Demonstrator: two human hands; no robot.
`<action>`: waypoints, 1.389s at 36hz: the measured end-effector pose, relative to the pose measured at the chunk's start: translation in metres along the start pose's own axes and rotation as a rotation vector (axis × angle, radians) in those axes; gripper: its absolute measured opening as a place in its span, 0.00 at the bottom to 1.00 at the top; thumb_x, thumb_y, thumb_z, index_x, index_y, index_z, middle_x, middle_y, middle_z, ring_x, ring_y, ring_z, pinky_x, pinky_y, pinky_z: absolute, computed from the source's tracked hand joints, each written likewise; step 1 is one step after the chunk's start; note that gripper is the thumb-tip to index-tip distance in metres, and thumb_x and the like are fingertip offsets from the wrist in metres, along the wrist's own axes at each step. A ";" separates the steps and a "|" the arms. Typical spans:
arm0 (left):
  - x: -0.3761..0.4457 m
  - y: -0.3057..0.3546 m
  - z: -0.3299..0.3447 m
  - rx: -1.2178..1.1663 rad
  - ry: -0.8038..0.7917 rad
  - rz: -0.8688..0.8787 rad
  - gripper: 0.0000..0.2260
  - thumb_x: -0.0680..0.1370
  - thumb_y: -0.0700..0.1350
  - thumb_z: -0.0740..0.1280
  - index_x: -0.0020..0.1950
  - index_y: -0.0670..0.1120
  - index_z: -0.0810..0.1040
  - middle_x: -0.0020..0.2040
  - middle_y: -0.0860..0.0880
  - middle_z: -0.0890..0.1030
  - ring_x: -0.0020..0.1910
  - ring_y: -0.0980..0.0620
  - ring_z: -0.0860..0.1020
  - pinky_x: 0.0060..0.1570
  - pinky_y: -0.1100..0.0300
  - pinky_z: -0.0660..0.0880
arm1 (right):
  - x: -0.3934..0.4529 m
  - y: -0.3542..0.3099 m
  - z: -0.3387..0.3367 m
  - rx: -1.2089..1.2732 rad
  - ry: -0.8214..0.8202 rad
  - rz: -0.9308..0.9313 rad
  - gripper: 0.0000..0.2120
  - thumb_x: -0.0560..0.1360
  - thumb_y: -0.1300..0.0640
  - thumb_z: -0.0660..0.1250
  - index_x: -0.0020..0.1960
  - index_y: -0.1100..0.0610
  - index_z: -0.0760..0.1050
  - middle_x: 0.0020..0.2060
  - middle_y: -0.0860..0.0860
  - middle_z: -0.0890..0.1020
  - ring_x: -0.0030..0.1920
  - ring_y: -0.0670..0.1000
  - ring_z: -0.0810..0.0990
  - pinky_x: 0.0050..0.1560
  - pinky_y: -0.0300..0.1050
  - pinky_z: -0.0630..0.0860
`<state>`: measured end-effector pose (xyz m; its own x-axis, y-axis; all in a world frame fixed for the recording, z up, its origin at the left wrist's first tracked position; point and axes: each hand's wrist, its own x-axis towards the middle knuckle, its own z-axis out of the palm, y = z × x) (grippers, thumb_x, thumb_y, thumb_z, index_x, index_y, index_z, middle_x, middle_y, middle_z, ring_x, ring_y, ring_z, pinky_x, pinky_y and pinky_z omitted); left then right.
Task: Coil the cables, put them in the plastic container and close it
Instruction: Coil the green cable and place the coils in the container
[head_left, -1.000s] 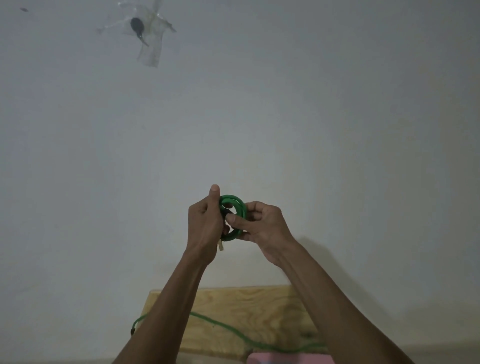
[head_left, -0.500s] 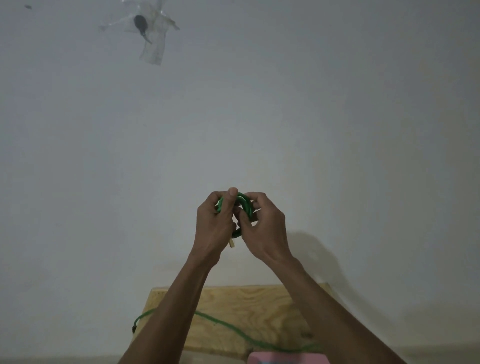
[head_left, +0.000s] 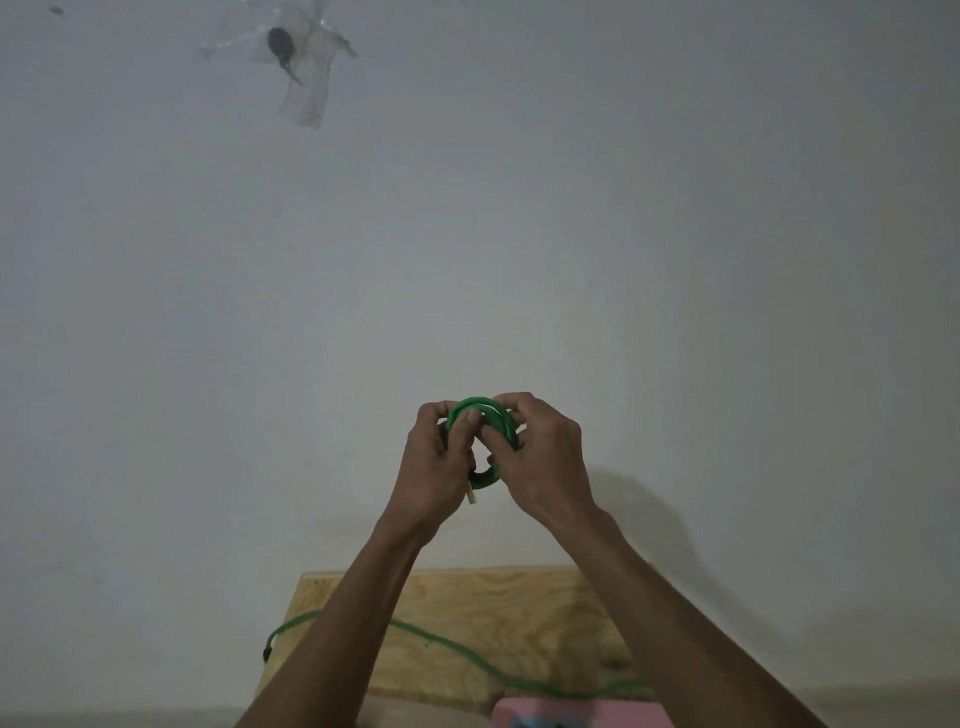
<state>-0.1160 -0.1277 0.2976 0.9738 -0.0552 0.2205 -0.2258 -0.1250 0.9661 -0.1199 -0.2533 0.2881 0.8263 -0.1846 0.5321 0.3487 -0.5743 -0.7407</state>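
Green cable coil (head_left: 480, 415) sits raised before the wall, gripped by both hands: left hand (head_left: 436, 467) fingers curled around its 9 o'clock side, right hand (head_left: 540, 457) fingers clamped at 3 o'clock. Another green cable (head_left: 441, 642) trails across the wooden bench (head_left: 519, 613) below.

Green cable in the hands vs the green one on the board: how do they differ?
The held cable is wound into a tight coil; the board cable lies strung out, uncoiled. The held cable is up in front of the wall, gripped by the left hand and right hand; the board cable rests untouched on the wooden board. Both are green.
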 end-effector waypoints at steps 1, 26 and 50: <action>0.000 0.000 0.000 0.000 -0.002 -0.002 0.09 0.83 0.50 0.62 0.58 0.46 0.73 0.35 0.47 0.76 0.31 0.54 0.74 0.38 0.47 0.79 | -0.001 0.001 0.002 -0.036 0.020 -0.027 0.09 0.77 0.51 0.71 0.54 0.53 0.78 0.43 0.48 0.82 0.38 0.52 0.83 0.41 0.52 0.81; -0.013 -0.022 -0.035 -0.054 -0.097 -0.079 0.09 0.84 0.47 0.62 0.59 0.44 0.69 0.35 0.46 0.73 0.34 0.47 0.71 0.35 0.47 0.78 | -0.026 -0.005 0.041 -0.152 0.063 -0.062 0.13 0.75 0.56 0.71 0.60 0.54 0.80 0.49 0.51 0.85 0.45 0.55 0.83 0.46 0.52 0.81; -0.068 -0.159 -0.143 0.158 -0.193 -0.300 0.20 0.81 0.61 0.60 0.63 0.49 0.78 0.58 0.49 0.83 0.55 0.51 0.82 0.57 0.51 0.78 | -0.146 0.017 0.145 -0.292 -0.137 0.138 0.08 0.75 0.59 0.73 0.52 0.61 0.81 0.43 0.56 0.85 0.41 0.57 0.82 0.40 0.47 0.75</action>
<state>-0.1424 0.0377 0.1480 0.9778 -0.1769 -0.1122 0.0520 -0.3138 0.9481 -0.1703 -0.1207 0.1386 0.9156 -0.1791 0.3601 0.1043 -0.7590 -0.6427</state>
